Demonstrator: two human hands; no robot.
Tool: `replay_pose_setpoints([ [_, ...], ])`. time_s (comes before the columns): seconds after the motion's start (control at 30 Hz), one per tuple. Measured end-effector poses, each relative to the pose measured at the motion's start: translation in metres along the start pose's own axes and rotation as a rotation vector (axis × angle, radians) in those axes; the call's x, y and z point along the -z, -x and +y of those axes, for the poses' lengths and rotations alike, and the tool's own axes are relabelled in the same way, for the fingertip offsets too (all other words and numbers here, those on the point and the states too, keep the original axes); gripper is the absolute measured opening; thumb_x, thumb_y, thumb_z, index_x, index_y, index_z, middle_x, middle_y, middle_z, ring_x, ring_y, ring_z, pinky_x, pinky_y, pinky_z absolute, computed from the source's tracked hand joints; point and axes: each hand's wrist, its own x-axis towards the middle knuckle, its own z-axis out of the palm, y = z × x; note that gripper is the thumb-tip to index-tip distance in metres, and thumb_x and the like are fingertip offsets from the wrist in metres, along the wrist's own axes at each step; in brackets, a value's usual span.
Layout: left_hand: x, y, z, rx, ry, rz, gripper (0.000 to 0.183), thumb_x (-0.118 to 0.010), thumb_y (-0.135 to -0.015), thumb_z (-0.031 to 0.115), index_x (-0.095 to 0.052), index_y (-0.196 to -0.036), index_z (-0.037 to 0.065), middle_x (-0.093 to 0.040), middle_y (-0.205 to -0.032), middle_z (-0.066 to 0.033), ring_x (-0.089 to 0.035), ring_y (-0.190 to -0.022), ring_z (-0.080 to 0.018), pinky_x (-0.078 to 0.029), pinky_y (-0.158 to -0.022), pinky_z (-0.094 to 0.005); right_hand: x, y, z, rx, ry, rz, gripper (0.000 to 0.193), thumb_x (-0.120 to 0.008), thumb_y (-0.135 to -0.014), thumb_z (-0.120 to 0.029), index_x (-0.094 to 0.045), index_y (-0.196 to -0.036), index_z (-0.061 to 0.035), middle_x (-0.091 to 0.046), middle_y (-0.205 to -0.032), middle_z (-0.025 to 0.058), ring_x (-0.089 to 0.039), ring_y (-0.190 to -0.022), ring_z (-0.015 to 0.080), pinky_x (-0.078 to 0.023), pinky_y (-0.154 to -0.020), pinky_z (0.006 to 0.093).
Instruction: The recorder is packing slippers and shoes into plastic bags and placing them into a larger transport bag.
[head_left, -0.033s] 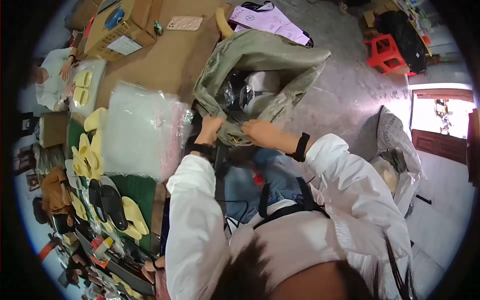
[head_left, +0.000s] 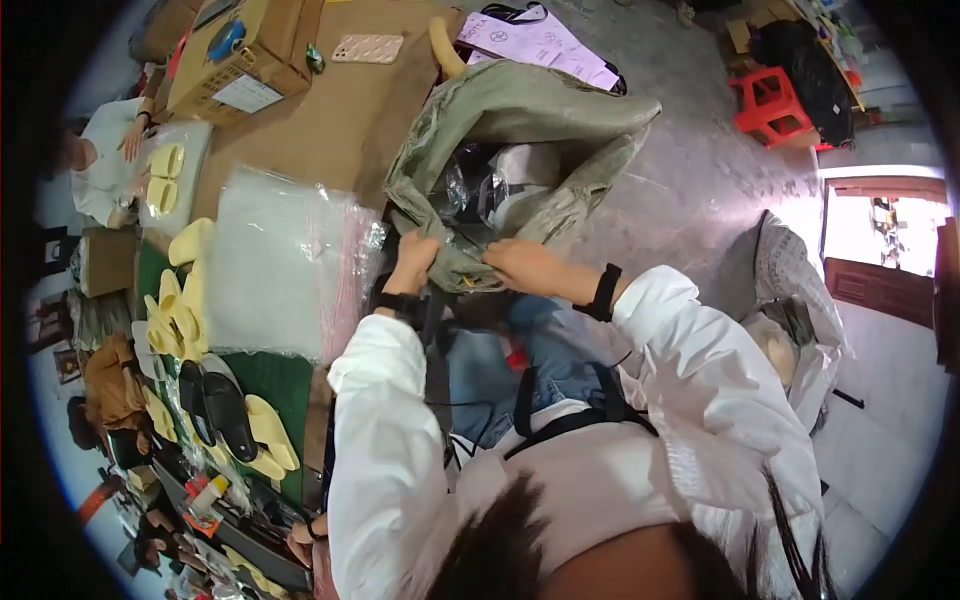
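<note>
A large olive-green woven sack [head_left: 520, 110] stands open on the floor in front of me. Inside it lie items wrapped in clear plastic [head_left: 490, 185]. My left hand [head_left: 412, 262] pinches the near rim of the sack, fingers closed on the fabric. My right hand [head_left: 520, 265] grips the same rim just to the right, almost touching the left. Both wrists wear black bands below white sleeves.
A stack of clear plastic bags [head_left: 280, 260] lies on the table at my left, beside yellow slippers [head_left: 180, 300] and black slippers [head_left: 215, 400]. Farther off are a cardboard box [head_left: 250, 50], another person [head_left: 100, 160], a red stool [head_left: 770, 100] and a white sack [head_left: 790, 300].
</note>
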Motion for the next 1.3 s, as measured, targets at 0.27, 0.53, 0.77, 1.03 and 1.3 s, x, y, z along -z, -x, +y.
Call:
replay_pose_setpoints([
  [0.27, 0.007, 0.051, 0.063, -0.084, -0.382, -0.038, 0.04, -0.055, -0.082, 0.001, -0.053, -0.122, -0.003, -0.06, -0.114, -0.0131, -0.059, -0.099, -0.0212, -0.046, -0.086, -0.0312, 0.076, -0.087, 0.056, -0.096, 0.017, 0.342, 0.045, -0.062, -0.083, -0.024, -0.051, -0.124, -0.0102, -0.061, -0.109, 0.015, -0.059, -0.097, 0.0341, -0.047, -0.083, 0.0402],
  [0.53, -0.103, 0.088, 0.013, -0.401, -0.467, -0.194, 0.039, -0.047, -0.081, 0.009, -0.054, -0.119, 0.001, -0.059, -0.104, -0.0278, -0.057, -0.098, -0.043, -0.046, -0.085, -0.0464, 0.073, -0.153, 0.077, -0.196, 0.585, -0.085, 0.085, -0.051, -0.078, 0.0, -0.015, -0.145, -0.0389, -0.057, -0.077, 0.0149, -0.061, -0.068, 0.032, -0.05, -0.063, 0.042],
  [0.77, -0.151, 0.094, 0.007, -0.458, -0.3, 0.008, 0.04, -0.048, -0.078, 0.001, -0.052, -0.118, 0.0, -0.06, -0.086, -0.028, -0.058, -0.082, -0.0438, -0.045, -0.074, -0.0503, 0.084, -0.174, 0.159, 0.108, 0.838, -0.162, 0.037, -0.048, -0.082, -0.008, -0.052, -0.118, -0.0134, -0.061, -0.074, 0.0107, -0.063, -0.068, 0.0287, -0.05, -0.058, 0.0415],
  [1.03, -0.178, 0.086, 0.018, -0.36, -0.077, 0.395, 0.051, -0.05, -0.083, 0.006, -0.036, -0.132, 0.003, -0.059, -0.099, -0.0294, -0.056, -0.091, -0.0453, -0.044, -0.079, -0.05, 0.132, -0.233, 0.173, -0.066, 0.417, 0.39, 0.026, -0.037, -0.091, -0.017, -0.049, -0.113, -0.0094, -0.062, -0.089, 0.0234, -0.06, -0.085, 0.0398, -0.045, -0.07, 0.0469],
  [1.3, -0.171, 0.076, 0.033, -0.385, -0.037, 0.475, 0.054, -0.05, -0.081, 0.004, -0.035, -0.132, 0.003, -0.057, -0.104, -0.029, -0.056, -0.09, -0.0441, -0.045, -0.077, -0.0491, 0.14, -0.265, 0.174, -0.389, 0.405, 0.466, 0.037, -0.028, -0.094, -0.032, -0.05, -0.119, -0.0167, -0.06, -0.11, 0.0231, -0.056, -0.102, 0.0392, -0.042, -0.086, 0.046],
])
